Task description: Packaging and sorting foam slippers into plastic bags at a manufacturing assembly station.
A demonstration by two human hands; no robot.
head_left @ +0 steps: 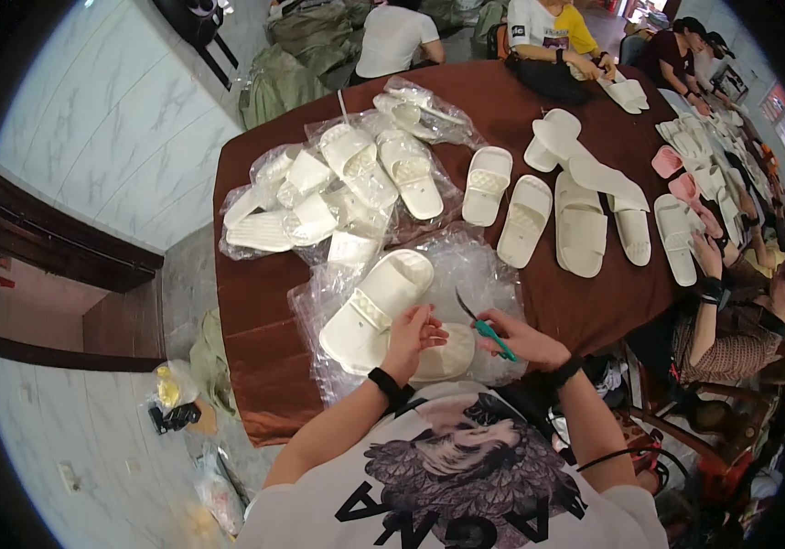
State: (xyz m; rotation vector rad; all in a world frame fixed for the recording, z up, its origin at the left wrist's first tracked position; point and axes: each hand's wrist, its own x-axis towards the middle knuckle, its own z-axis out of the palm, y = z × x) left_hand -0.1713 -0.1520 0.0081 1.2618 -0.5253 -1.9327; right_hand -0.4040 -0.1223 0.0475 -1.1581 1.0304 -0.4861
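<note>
My left hand (414, 339) is over the near part of the table, its fingers loosely curled and apart, with nothing visible in them. It hovers at the edge of a pair of cream slippers; one slipper (397, 279) lies with its strap upward, partly over the other slipper (345, 337). My right hand (528, 342) is closed round green-handled snips (495, 339), whose thin curved blade points up and left. Between and below my hands is another cream slipper (449, 355), partly hidden by my left hand. Clear plastic bags (452, 265) are spread underneath.
Bagged slippers (347, 174) are heaped at the far left of the brown-covered table (264, 366). Loose slippers (525, 220) stand in a row to the right. A co-worker (731, 320) handles a slipper at the right edge; others sit along the far side.
</note>
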